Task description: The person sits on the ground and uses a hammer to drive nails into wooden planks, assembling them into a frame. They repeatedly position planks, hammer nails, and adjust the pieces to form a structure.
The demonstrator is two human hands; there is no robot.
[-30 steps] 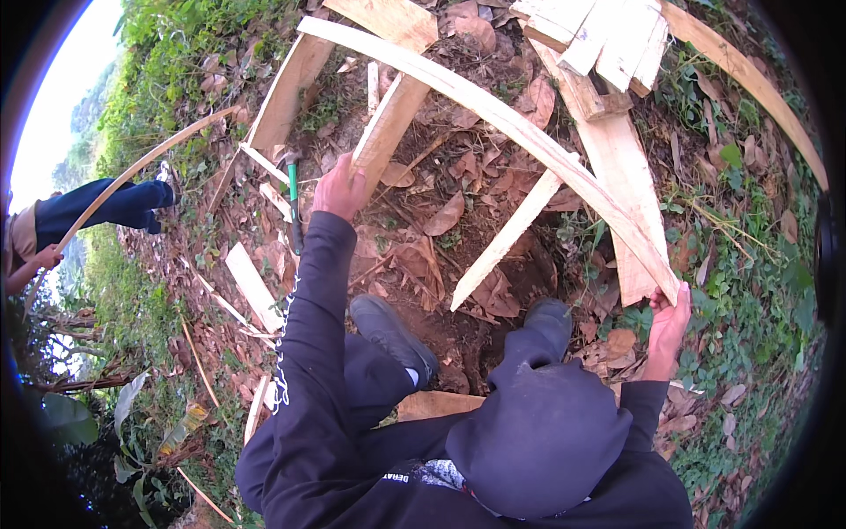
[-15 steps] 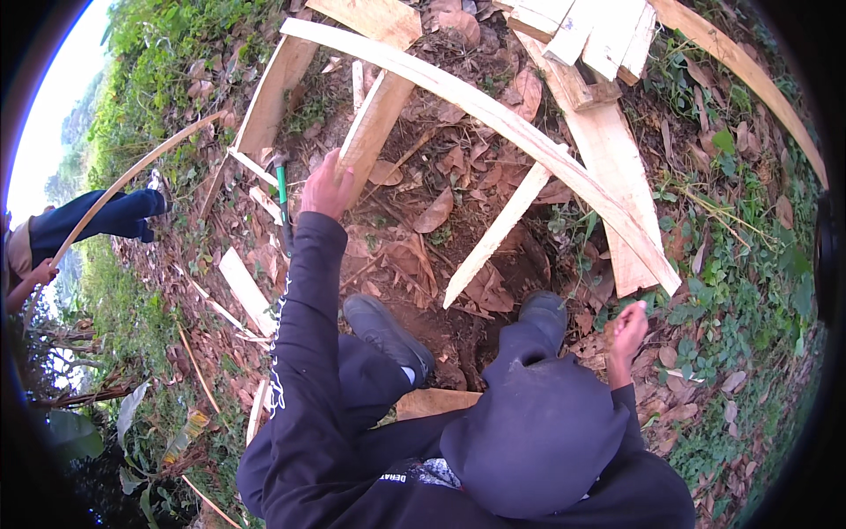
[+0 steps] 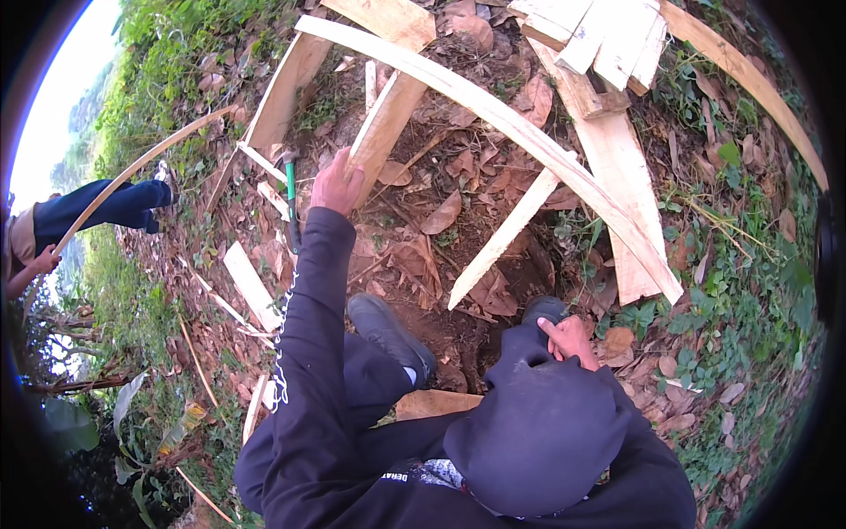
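Observation:
My left hand is closed round the near end of a pale wooden plank. Just left of that hand, a hammer with a green and black handle lies on the ground. My right hand rests by my right knee and shoe, its fingers curled in and the thumb stretched out. Whatever those fingers hold, if anything, is hidden. Ahead of me a long, narrow wooden strip runs from upper left to lower right. A shorter rough stick slants down from beneath it.
Stacked wood blocks sit on a wide board at the far right. Another board lies between my legs, near a dug hollow. Wood offcuts are scattered at left. A person stands farther off, holding a long strip.
My right hand has moved left and inward, from out over the leaves to beside my knee. My left hand stays on the plank. The whole view has shifted slightly.

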